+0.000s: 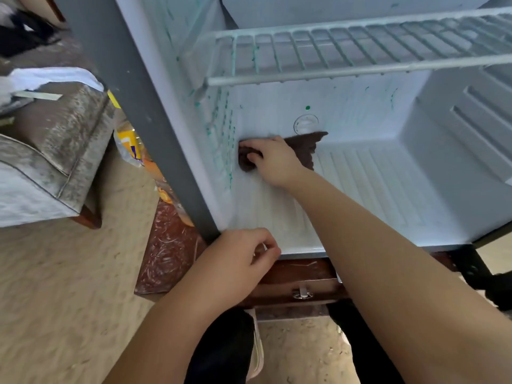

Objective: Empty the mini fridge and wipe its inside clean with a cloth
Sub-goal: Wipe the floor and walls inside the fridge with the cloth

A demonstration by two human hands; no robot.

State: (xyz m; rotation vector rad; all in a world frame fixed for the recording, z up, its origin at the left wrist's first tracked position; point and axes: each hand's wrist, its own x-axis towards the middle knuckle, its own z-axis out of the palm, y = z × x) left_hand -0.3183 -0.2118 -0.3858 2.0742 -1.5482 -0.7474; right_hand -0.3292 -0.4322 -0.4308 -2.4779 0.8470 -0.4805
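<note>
The mini fridge [415, 167] stands open, its white inside bare of food and streaked with green marks on the left and back walls. A wire shelf [346, 51] spans the upper part. My right hand [277, 162] reaches in and holds a dark brown cloth [304, 146] against the floor at the back left corner. My left hand [243, 253] rests at the fridge's lower front left corner with its fingers curled; whether it holds anything is unclear.
The grey fridge frame [133, 106] runs diagonally on the left. Behind it stand drink bottles [133, 145] with yellow and orange labels. A worn grey armchair [50, 162] sits at the left. The fridge sits on a brown wooden cabinet [299, 284]. The floor is beige.
</note>
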